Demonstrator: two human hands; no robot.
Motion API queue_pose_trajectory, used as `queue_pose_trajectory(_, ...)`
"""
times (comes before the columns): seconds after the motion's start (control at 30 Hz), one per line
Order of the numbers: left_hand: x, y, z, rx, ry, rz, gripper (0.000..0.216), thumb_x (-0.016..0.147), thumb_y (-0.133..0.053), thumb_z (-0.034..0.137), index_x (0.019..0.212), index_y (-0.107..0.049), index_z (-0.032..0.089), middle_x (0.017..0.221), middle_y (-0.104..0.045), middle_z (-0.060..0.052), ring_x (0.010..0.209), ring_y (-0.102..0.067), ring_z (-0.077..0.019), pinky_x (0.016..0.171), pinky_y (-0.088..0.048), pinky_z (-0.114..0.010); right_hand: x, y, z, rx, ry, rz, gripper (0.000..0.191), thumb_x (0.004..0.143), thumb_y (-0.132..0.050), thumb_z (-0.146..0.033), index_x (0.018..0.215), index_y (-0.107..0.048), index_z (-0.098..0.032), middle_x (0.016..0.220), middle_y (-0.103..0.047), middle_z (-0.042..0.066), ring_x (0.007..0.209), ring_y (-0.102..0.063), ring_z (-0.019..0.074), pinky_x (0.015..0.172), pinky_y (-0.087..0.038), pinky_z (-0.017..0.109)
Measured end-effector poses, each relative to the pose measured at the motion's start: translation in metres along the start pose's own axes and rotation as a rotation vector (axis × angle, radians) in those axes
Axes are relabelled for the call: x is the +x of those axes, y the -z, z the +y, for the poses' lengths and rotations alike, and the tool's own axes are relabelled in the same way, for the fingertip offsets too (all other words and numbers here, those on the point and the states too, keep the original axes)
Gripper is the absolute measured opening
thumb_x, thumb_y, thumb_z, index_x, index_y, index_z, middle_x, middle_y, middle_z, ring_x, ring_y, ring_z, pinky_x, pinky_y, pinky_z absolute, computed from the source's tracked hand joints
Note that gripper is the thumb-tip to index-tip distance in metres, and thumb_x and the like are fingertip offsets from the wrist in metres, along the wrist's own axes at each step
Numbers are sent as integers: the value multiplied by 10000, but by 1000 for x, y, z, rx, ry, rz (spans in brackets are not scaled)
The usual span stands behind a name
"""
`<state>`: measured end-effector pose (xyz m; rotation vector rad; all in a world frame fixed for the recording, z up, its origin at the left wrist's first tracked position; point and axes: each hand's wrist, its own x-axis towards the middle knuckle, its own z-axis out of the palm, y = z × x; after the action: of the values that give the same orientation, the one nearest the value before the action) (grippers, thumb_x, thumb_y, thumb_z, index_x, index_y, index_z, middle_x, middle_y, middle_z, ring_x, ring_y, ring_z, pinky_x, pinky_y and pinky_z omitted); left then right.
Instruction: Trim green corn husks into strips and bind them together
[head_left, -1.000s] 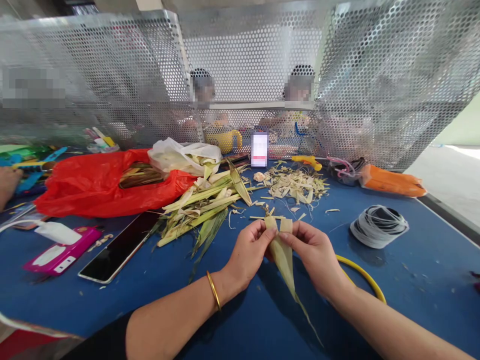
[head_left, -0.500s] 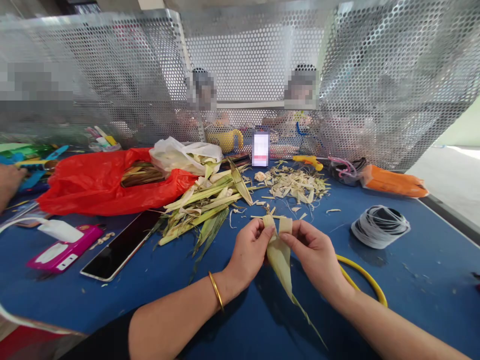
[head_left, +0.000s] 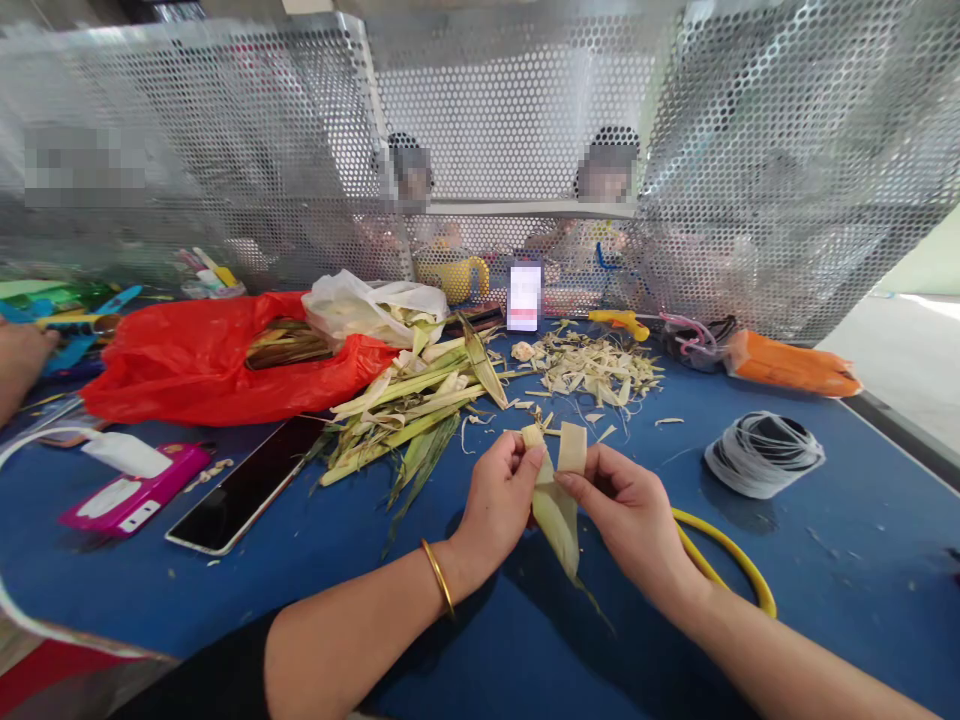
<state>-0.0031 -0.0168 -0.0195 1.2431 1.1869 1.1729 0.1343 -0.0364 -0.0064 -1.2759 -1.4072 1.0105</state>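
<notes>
My left hand and my right hand both pinch one pale yellow-green palm leaf strip above the blue table. The strip is folded near its top, with two short ends sticking up between my thumbs, and it tapers to a thin point hanging down toward me. A gold bangle sits on my left wrist. Just beyond my hands lies a pile of green and pale leaf strips.
A red plastic bag and a white bag hold more leaves at the left back. Leaf trimmings, a coil of white cord, a yellow ring, a dark phone and a pink case lie around. Perforated metal screens wall the table; people sit behind them. Another person's hand is at the far left.
The leaf strip has been drawn upward and folded more, so its hanging tip is shorter. Both hands stay pinched on it and have shifted slightly.
</notes>
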Motion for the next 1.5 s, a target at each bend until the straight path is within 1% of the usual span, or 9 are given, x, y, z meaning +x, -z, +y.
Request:
queue_pose_trajectory(0.2, 3, 2, 1, 4, -30, 73, 222, 814, -580, 389, 752, -559, 177, 678, -580, 23, 600, -504, -109, 543, -401, -205, 1, -2, 0, 131, -146, -130, 288, 706, -710, -453, 724, -616, -181, 675, -603, -6, 603, -497, 136, 561, -399, 252)
queue_pose_trajectory(0.3, 1, 0, 4, -101, 38, 10, 305, 832, -546, 466, 722, -523, 183, 601, -519, 41, 536, -483, -100, 502, -393, -202, 2, -2, 1, 127, -163, -106, 305, 717, -700, -471, 744, -625, -177, 676, -614, 1, 604, -508, 141, 565, -401, 257)
queue_pose_trajectory(0.43, -2, -3, 7, -165, 122, -126, 317, 822, -558, 473, 729, -526, 171, 588, -517, 36, 507, -488, -100, 463, -397, -200, 2, -1, 2, 105, -137, -77, 308, 741, -676, -484, 744, -615, -182, 673, -619, 3, 609, -517, 152, 573, -407, 268)
queue_pose_trajectory(0.7, -1, -2, 0, -93, 143, -51, 308, 808, -573, 469, 797, -546, 162, 591, -489, 47, 473, -433, -87, 406, -341, -192, -1, 1, 0, -20, 63, 17, 232, 800, -633, -368, 671, -554, -192, 610, -496, -37, 582, -419, 118, 546, -349, 245)
queue_pose_trajectory(0.9, 3, 0, -1, -48, 58, 40, 299, 795, -601, 443, 718, -535, 161, 636, -522, 32, 555, -445, -84, 465, -358, -175, 3, -2, 4, 124, -129, -147, 276, 725, -698, -430, 745, -600, -173, 704, -623, 6, 623, -526, 141, 575, -421, 254)
queue_pose_trajectory(1.03, 1, -2, 3, -119, 124, -55, 328, 819, -549, 477, 720, -537, 165, 573, -507, 41, 483, -462, -88, 435, -381, -188, 3, -2, 5, 106, -148, -101, 288, 736, -683, -446, 736, -599, -171, 688, -623, 8, 609, -524, 140, 565, -412, 251)
queue_pose_trajectory(1.13, 0, -3, 2, -119, 118, -103, 316, 816, -550, 468, 747, -562, 160, 592, -542, 29, 482, -505, -98, 443, -415, -197, 3, -1, 5, 90, -109, -71, 277, 762, -653, -438, 713, -581, -175, 632, -573, -15, 569, -473, 121, 532, -381, 238)
queue_pose_trajectory(1.3, 2, -1, -1, -58, 110, -57, 307, 828, -530, 469, 757, -548, 171, 531, -533, 41, 419, -514, -105, 408, -406, -201, -1, 0, 2, -22, 86, 37, 234, 821, -606, -337, 655, -537, -187, 588, -485, -45, 564, -418, 103, 526, -349, 221)
queue_pose_trajectory(1.5, 7, 4, 2, -50, 118, -13, 288, 836, -508, 438, 700, -509, 184, 460, -517, 44, 381, -509, -103, 391, -384, -191, -9, 6, -14, 34, 193, 20, 126, 871, -580, -294, 810, -621, -191, 778, -663, 7, 729, -600, 144, 671, -472, 232)
